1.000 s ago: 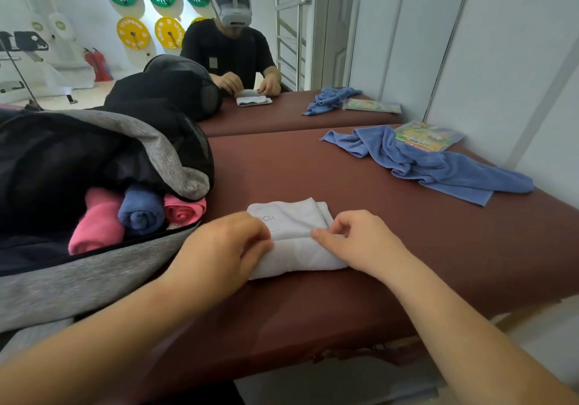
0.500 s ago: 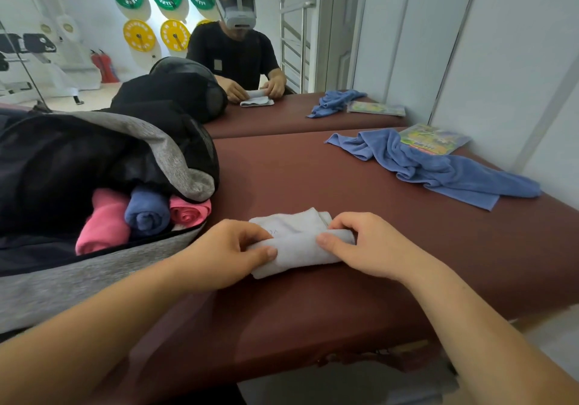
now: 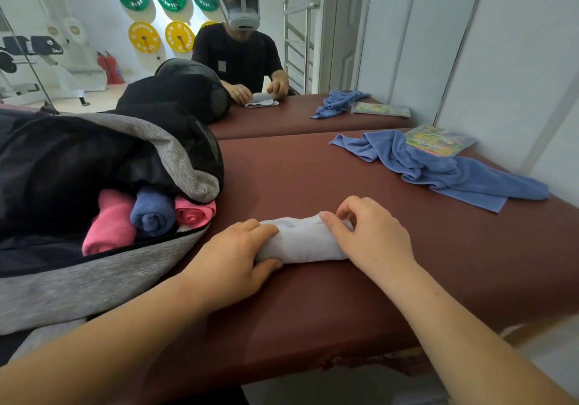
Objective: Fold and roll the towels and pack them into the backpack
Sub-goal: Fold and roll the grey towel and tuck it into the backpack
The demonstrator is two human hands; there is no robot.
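White towel is rolled and lies flat on the table. Its long axis runs left-right, roughly parallel to the near table edge. Left hand grips the left end, with fingers curled over the top and the thumb tucked against the near underside. Right hand holds the right end, with fingers bent and pressed on the roll's top and the index tip pointing left toward the middle. The right thumb is hidden, so can't tell where it sits. A bare stretch of roll shows between the two sets of fingers. Just left of the left fingers the backpack lies on its side, mouth open toward the roll. Three rolls sit inside side by side, ends facing out of the opening: pink roll farthest from the fingers, dark blue roll in the middle, coral-pink roll nearest. Their long axes run into the bag, roughly across the white towel's axis. Well beyond the right fingers, at the far right of the table, a blue towel lies unfolded and crumpled. Its length runs diagonally from far-left to near-right, and its far part touches a colourful booklet by the wall. A mirror past the far table edge reflects the same setup.
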